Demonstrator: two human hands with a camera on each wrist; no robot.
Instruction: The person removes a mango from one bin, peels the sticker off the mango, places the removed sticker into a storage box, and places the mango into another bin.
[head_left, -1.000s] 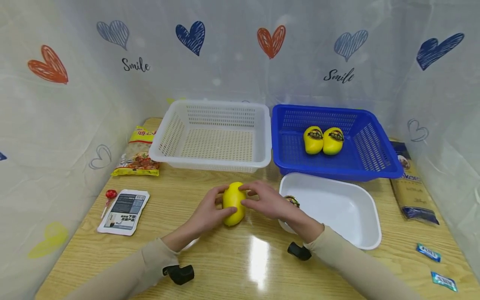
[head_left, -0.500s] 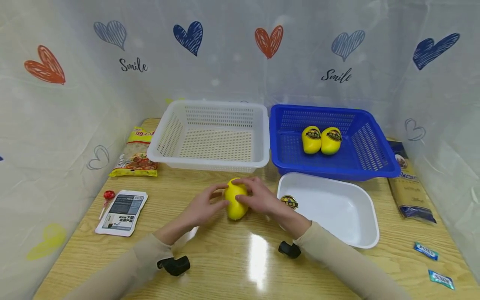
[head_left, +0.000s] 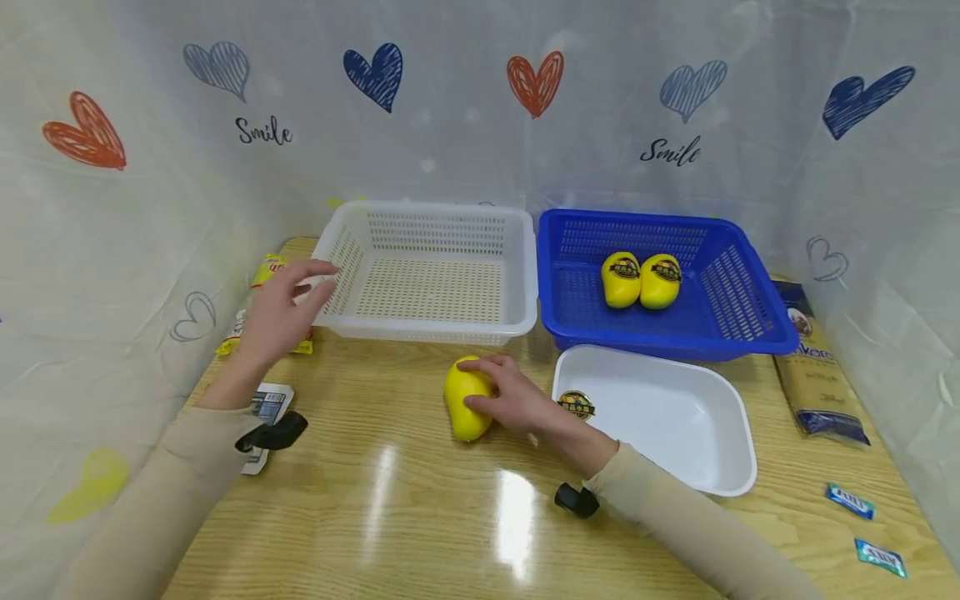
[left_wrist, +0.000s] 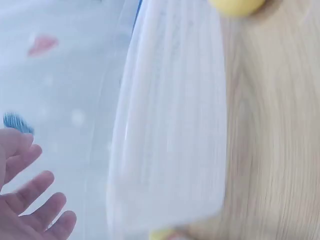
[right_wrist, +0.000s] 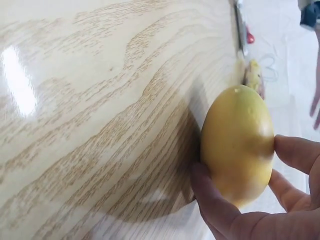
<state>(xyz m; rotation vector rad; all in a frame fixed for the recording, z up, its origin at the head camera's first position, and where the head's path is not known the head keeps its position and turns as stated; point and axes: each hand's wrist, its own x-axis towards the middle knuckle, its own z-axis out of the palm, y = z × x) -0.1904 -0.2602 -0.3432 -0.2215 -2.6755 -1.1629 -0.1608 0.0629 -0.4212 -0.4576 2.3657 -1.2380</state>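
Nearest on the wooden table (head_left: 420, 517): two small blue sweet wrappers (head_left: 862, 525) at the front R corner, and a grey-and-white sachet (head_left: 262, 417) on the L, partly under the left forearm, w/ a red lollipop beside it that barely shows.

Mid-table, the right hand (head_left: 513, 400) grips the yellow mango (head_left: 465, 398): thumb on the near side, fingers curled over the top & far side. The right wrist view confirms it, w/ thumb and fingers wrapped round the fruit (right_wrist: 237, 145) as it sits on the wood. Mango lies just L of the white tub (head_left: 697, 467) and in front of the white basket (head_left: 517, 275), not touching either as far as can be told. A round dark sticker (head_left: 576, 404) sits at the tub's L rim, right by the wrist.

The left hand (head_left: 281, 312) is up in the air, well apart from the mango, near the white basket's L front corner; fingers spread & loose, holding nothing. The left wrist view is blurred but shows the same open fingers (left_wrist: 30, 200).

Behind that hand, a yellow snack bag (head_left: 262, 275) lies at the table's L edge. Farther back R, the blue basket (head_left: 750, 333) touches the white one and holds two yellow mangoes w/ dark labels (head_left: 641, 280), side by side & touching. A dark blue packet (head_left: 817, 383) lies along its R side.
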